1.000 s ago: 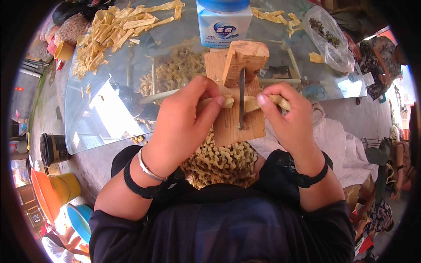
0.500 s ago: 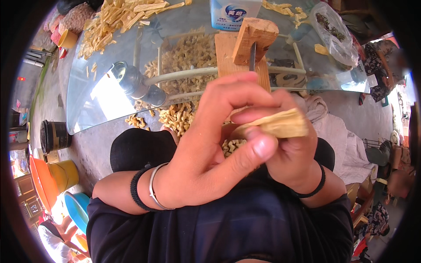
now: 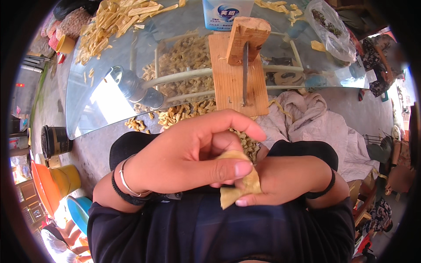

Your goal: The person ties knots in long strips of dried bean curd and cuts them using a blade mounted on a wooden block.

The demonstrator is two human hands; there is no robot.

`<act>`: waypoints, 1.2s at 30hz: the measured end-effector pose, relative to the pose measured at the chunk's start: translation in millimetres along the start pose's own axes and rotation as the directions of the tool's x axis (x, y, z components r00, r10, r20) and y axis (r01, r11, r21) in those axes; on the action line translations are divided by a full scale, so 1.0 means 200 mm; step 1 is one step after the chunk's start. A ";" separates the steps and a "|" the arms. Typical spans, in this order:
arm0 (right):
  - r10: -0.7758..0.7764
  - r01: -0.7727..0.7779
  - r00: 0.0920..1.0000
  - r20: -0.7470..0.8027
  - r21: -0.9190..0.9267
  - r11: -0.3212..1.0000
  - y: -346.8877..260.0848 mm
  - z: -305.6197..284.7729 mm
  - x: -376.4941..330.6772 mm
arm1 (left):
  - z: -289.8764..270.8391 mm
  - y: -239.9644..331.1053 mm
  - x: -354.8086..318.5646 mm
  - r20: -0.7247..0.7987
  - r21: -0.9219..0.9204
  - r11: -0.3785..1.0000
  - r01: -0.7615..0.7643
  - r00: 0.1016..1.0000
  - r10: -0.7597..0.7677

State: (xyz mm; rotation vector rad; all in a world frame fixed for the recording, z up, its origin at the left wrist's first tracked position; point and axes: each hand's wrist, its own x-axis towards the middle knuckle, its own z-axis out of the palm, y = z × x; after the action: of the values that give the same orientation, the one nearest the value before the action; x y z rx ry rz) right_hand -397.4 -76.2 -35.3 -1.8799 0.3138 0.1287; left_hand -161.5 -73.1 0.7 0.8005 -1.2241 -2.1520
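A dry, pale yellow strip (image 3: 252, 182) is bent between my two hands over my lap. My left hand (image 3: 197, 153) pinches its upper part between thumb and fingers, the index finger stretched out above. My right hand (image 3: 291, 179) presses the lower part with its thumb; its other fingers are mostly hidden. Beyond my hands, on the glass table, lies a wooden board (image 3: 241, 92). A wooden block (image 3: 247, 39) with a narrow metal blade (image 3: 245, 79) stands on it. Small cut yellow pieces (image 3: 247, 147) show behind my fingers, between my knees.
Long yellow strips (image 3: 118, 19) are heaped at the table's far left. A blue-white box (image 3: 223, 13) and a plastic bag (image 3: 331, 30) sit at the back. Cut pieces (image 3: 184, 57) show through the glass (image 3: 96, 118). A beige cloth (image 3: 315, 127) lies right; buckets (image 3: 55, 140) stand left.
Both hands have come down toward my lap, away from the board and blade. The strip, earlier stretched out to the right, is now bent and hangs downward between my hands.
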 end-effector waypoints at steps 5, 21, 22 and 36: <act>-0.028 0.000 0.999 0.038 0.596 0.803 -0.02 -0.02 0.02 | -0.06 -0.07 0.00 -0.129 0.617 0.663 -0.425 0.776 0.617; -0.023 0.466 0.699 -0.715 0.431 0.773 -0.06 0.00 -0.01 | -0.01 -0.16 0.02 0.095 0.716 0.399 -0.573 0.646 0.757; -0.032 0.480 0.684 -0.729 0.416 0.772 -0.06 0.01 -0.01 | 0.00 -0.21 0.06 0.035 0.601 0.540 -0.589 0.694 0.719; -0.371 -0.156 0.259 -0.892 -0.418 0.895 0.03 0.06 0.11 | 0.12 -0.22 0.04 0.096 0.817 0.331 -0.471 0.678 0.729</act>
State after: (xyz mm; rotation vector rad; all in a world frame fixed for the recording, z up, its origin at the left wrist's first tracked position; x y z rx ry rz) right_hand -377.9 -70.6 -50.8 -2.1993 1.0770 -1.2806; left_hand -190.7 -45.0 -30.9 0.7484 -1.9505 -0.7352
